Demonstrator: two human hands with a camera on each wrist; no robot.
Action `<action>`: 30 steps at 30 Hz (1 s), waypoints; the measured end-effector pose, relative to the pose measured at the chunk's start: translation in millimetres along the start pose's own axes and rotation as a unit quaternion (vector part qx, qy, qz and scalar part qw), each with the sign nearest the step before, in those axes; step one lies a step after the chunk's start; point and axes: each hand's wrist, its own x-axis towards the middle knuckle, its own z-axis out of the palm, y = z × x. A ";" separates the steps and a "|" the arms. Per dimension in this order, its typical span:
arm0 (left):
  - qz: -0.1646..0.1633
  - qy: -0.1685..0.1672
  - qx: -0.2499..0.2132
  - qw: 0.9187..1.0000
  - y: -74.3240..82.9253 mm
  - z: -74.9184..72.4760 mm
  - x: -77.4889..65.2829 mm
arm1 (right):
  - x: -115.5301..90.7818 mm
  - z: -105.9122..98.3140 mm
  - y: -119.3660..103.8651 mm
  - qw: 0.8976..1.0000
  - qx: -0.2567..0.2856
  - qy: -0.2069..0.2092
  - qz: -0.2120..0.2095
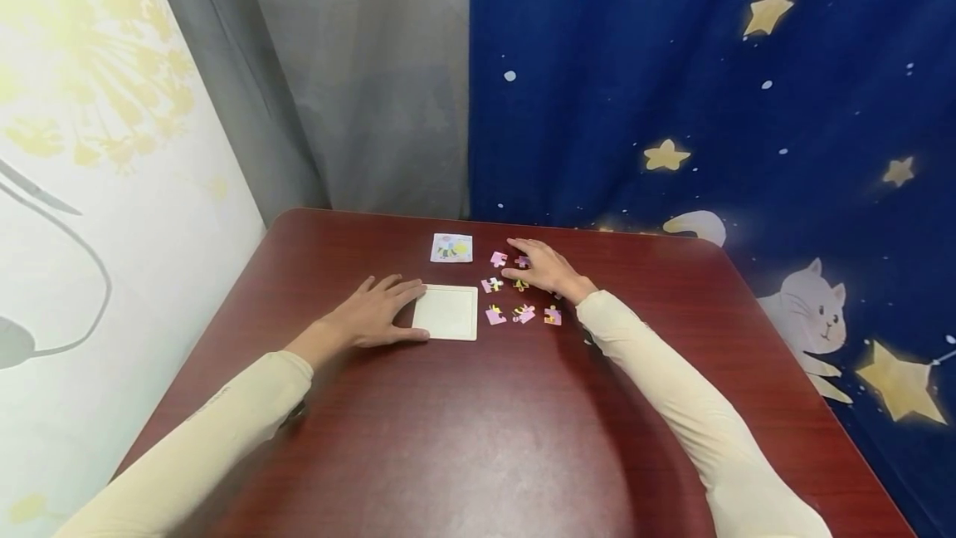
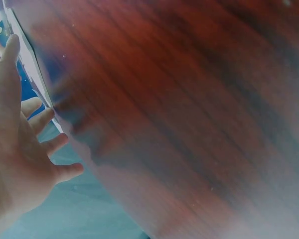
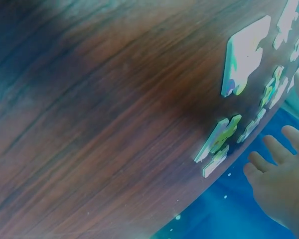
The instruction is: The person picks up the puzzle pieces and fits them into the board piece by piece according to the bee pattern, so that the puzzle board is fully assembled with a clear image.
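Note:
A white puzzle tray (image 1: pixel 446 313) lies on the table. My left hand (image 1: pixel 373 314) rests at its left side, fingers spread, with thumb and index finger touching its corners. In the left wrist view this hand (image 2: pixel 20 144) has straight, separated fingers beside the tray's edge (image 2: pixel 34 64). Right of the tray lie several pink and yellow jigsaw pieces (image 1: pixel 496 315), laid out in loose rows. Over the upper pieces is my right hand (image 1: pixel 548 270), fingers extended, partly hiding some of them. The right wrist view shows that hand (image 3: pixel 281 184) next to the pieces (image 3: pixel 248 55), gripping nothing visible.
A small picture card (image 1: pixel 451 248) lies behind the tray. The dark red table (image 1: pixel 448 438) has its back edge near grey and blue curtains (image 1: pixel 597 90). A white wall (image 1: pixel 112 189) stands at the left.

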 end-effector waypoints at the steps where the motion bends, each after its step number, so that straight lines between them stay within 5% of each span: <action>1: 0.000 -0.001 -0.001 1.000 0.6 -0.8 0.4 | 0.2 0.2 -0.3 1.000 0.005 0.002 -0.003; 30: -0.012 -0.009 0.003 1.000 -3.9 -2.5 7.5 | 17.9 8.9 -12.0 1.000 -0.007 0.021 0.010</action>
